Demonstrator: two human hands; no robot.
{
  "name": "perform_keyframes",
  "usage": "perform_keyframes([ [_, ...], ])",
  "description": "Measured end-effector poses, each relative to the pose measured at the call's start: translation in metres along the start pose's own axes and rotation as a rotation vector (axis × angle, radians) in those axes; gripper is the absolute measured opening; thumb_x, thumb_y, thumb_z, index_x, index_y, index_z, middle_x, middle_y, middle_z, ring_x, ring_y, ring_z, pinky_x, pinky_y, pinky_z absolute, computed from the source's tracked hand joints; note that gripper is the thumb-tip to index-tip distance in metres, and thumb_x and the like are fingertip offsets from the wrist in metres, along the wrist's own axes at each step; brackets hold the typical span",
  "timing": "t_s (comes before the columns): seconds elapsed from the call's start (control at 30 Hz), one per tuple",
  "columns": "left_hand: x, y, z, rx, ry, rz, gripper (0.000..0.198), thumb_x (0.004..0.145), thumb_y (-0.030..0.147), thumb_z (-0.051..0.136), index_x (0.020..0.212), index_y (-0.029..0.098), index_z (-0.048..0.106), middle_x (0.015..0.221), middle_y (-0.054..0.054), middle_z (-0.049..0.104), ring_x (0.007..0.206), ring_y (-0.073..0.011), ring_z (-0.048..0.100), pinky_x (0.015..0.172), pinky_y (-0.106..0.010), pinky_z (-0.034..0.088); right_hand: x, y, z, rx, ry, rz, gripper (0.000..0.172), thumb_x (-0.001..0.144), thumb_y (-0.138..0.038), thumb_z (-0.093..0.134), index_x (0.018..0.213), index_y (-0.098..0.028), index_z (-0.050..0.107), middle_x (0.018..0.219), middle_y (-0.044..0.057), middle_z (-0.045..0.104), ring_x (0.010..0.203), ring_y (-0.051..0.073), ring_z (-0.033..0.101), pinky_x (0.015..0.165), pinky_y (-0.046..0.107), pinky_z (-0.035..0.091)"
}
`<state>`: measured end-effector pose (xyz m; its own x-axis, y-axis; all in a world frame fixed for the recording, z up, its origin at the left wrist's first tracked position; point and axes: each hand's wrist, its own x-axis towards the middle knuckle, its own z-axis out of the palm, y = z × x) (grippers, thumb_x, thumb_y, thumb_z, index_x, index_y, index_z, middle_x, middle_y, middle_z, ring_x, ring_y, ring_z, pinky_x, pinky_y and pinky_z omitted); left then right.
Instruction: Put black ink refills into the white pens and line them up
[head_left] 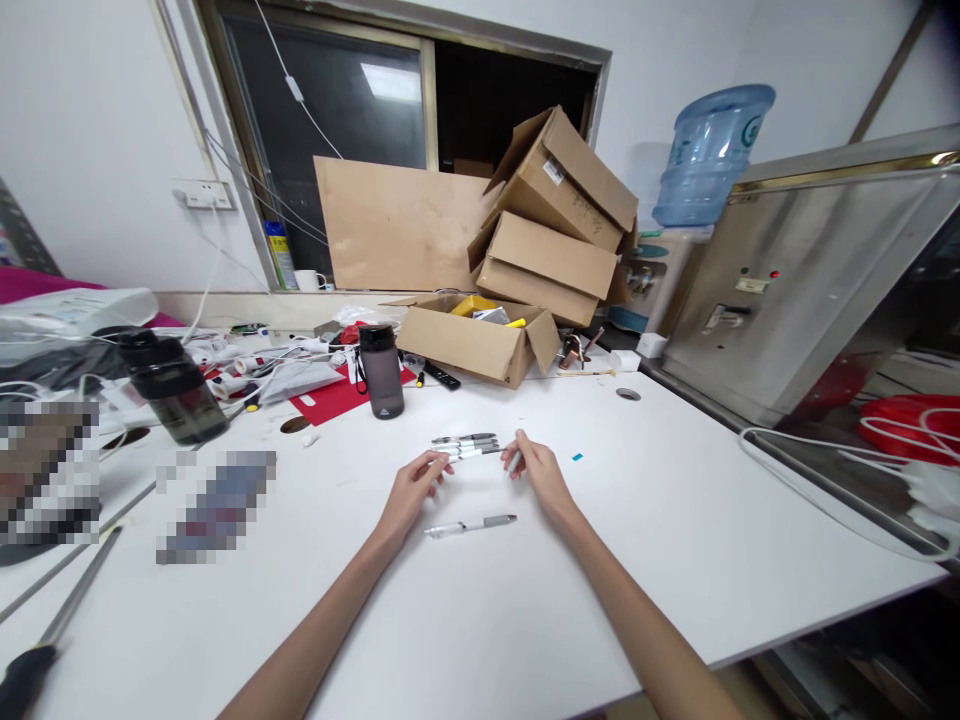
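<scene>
My left hand [412, 489] is closed, thumb and fingertips pinching the left end of a pen [474, 454] with a pale barrel. That pen points right, its narrow dark end near my right hand. Closed too, my right hand [538, 473] holds a small grey piece that looks like a pen cap [514, 462]. Just beyond, more pens [463, 439] lie side by side, partly overlapped by the held one. Nearer to me, between my forearms, a single pen [470, 525] with a clear-white barrel and grey cap end lies flat on the white table [480, 610].
A dark tumbler [382, 375] and an open cardboard box [465, 345] stand behind the pens. To the left are a black bottle [176, 390], a blurred-out item [217, 505] and a screwdriver [79, 585]. A blue scrap [577, 457] lies right of my right hand.
</scene>
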<state>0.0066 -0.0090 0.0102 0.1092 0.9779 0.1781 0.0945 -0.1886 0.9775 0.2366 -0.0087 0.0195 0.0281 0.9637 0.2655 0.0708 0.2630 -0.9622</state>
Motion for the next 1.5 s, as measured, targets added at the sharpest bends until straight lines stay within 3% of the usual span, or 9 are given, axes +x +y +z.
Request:
perform_keyframes([
  [0.1, 0.000, -0.001, -0.001, -0.011, 0.006, -0.004, 0.034, 0.085, 0.052, 0.062, 0.089, 0.019, 0.071, 0.087, -0.005, 0.067, 0.074, -0.0159, 0.054, 0.058, -0.022, 0.043, 0.007, 0.009, -0.006, 0.043, 0.054, 0.027, 0.064, 0.089, -0.070, 0.041, 0.071, -0.017, 0.069, 0.066, 0.007, 0.067, 0.056, 0.016, 0.059, 0.059, 0.028, 0.049],
  [0.23, 0.001, -0.004, -0.003, -0.040, 0.031, -0.017, 0.035, 0.085, 0.053, 0.063, 0.091, 0.019, 0.071, 0.089, -0.005, 0.067, 0.076, -0.0158, 0.054, 0.059, -0.021, 0.044, 0.015, 0.014, -0.014, 0.085, 0.145, -0.052, 0.033, 0.080, -0.051, 0.065, 0.085, -0.019, 0.069, 0.083, 0.005, 0.070, 0.072, 0.019, 0.067, 0.074, 0.032, 0.054],
  [0.37, 0.001, -0.006, -0.003, -0.059, 0.048, -0.022, 0.036, 0.084, 0.054, 0.063, 0.091, 0.020, 0.072, 0.089, -0.005, 0.067, 0.077, -0.0155, 0.055, 0.059, -0.020, 0.044, 0.014, 0.009, -0.015, 0.133, 0.164, -0.074, 0.023, 0.076, -0.039, 0.068, 0.090, -0.021, 0.067, 0.092, 0.005, 0.071, 0.081, 0.021, 0.070, 0.085, 0.036, 0.054],
  [1.07, 0.001, -0.004, -0.001, 0.013, 0.036, -0.003, 0.036, 0.085, 0.054, 0.061, 0.089, 0.020, 0.071, 0.086, -0.004, 0.067, 0.072, -0.0154, 0.056, 0.058, -0.021, 0.045, 0.008, 0.001, -0.010, 0.107, 0.083, -0.103, 0.019, 0.082, -0.037, 0.065, 0.091, -0.021, 0.066, 0.093, 0.005, 0.070, 0.084, 0.021, 0.070, 0.086, 0.035, 0.053],
  [1.5, 0.000, 0.000, 0.001, 0.063, 0.017, -0.018, 0.037, 0.085, 0.055, 0.060, 0.087, 0.020, 0.070, 0.086, -0.004, 0.067, 0.067, -0.0143, 0.054, 0.057, -0.022, 0.044, 0.001, -0.003, -0.001, 0.045, -0.060, -0.146, 0.024, 0.080, -0.040, 0.072, 0.092, -0.020, 0.069, 0.095, 0.006, 0.071, 0.088, 0.022, 0.067, 0.085, 0.035, 0.053],
])
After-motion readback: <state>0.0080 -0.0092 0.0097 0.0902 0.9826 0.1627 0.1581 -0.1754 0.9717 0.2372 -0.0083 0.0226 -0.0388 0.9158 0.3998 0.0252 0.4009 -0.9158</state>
